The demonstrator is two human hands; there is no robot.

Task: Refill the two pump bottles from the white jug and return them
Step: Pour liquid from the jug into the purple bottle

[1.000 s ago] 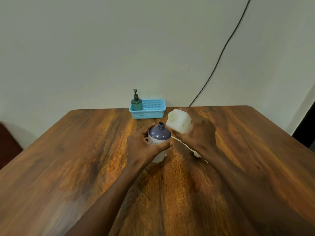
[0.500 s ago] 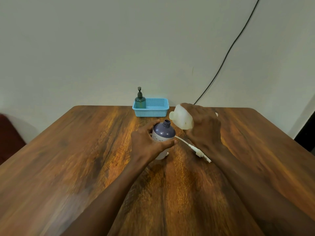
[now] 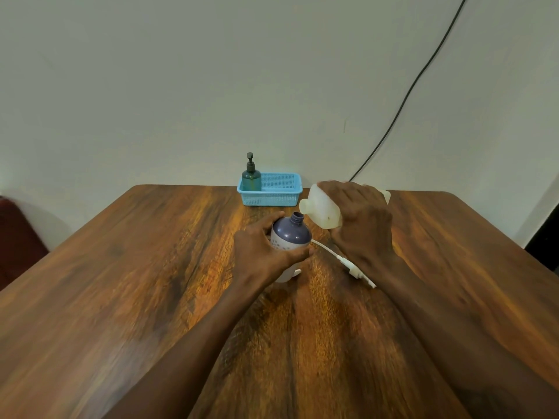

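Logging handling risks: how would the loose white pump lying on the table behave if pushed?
The pump looks small and light, so it would probably skid or swivel on the smooth table. Its thin tube curves, so it likely flexes rather than pushing stiffly. Being slim and rounded, it might also roll a little.

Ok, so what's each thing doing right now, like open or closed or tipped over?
Purple bottle: upright on the table, top off, gripped by left hand.
Jug: tipped, spout near that bottle's neck, gripped by right hand.
Pump: lying on the table, off its bottle.
Green bottle: upright in the basket, pump on.
Basket: holds only the green bottle.
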